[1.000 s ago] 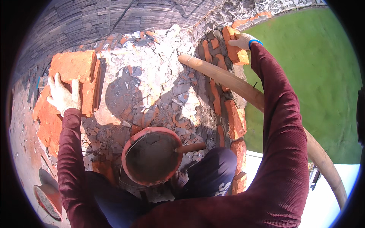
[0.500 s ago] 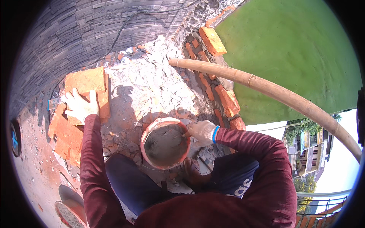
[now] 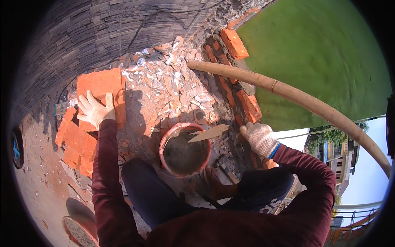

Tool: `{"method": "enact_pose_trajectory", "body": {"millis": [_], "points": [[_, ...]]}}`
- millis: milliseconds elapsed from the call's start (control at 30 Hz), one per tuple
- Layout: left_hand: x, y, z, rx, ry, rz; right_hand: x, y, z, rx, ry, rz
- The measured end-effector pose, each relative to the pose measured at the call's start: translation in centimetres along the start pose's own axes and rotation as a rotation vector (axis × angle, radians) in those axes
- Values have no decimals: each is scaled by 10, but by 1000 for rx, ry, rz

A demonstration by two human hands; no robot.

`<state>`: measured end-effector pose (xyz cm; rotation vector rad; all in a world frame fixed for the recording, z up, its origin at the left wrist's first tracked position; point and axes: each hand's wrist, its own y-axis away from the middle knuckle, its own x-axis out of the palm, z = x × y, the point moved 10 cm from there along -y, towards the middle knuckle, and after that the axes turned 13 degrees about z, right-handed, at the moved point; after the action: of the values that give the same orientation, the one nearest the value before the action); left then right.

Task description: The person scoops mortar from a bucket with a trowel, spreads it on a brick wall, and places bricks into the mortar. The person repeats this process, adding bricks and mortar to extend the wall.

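My left hand (image 3: 95,110), in a pale work glove, lies with spread fingers on top of a stack of orange bricks (image 3: 100,80). More bricks (image 3: 79,142) lie against the near side of that stack. In my right hand (image 3: 260,140), gloved too, is a trowel (image 3: 210,133); its fingers are closed round the handle, which they mostly hide. The trowel's blade points left, over the right rim of a reddish bucket (image 3: 209,158). Wet grey mortar (image 3: 184,154) fills part of the bucket, which stands between my knees.
A bamboo pole (image 3: 284,88) slants across the right side over a low brick course (image 3: 248,106). Beyond lies green water (image 3: 317,53). Broken rubble (image 3: 173,90) covers the ground before a grey stone-clad wall (image 3: 86,37). Another bucket (image 3: 78,231) stands at lower left.
My right hand has moved right, away from the bucket, and the trowel blade now shows above the rim. My left hand stays on the bricks. The whole view has shifted slightly.
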<state>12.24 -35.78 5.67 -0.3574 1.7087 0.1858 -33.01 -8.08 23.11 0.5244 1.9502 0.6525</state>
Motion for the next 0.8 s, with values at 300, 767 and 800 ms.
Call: {"method": "enact_pose_trajectory", "body": {"millis": [300, 767, 800], "points": [[-12, 7, 13, 87, 145, -244, -212, -87, -112, 210, 182, -118], [-3, 6, 2, 96, 244, -168, -209, -261, -196, 343, 577, 277], [-5, 7, 2, 117, 284, -216, -219, -268, -198, 351, 558, 250]]}}
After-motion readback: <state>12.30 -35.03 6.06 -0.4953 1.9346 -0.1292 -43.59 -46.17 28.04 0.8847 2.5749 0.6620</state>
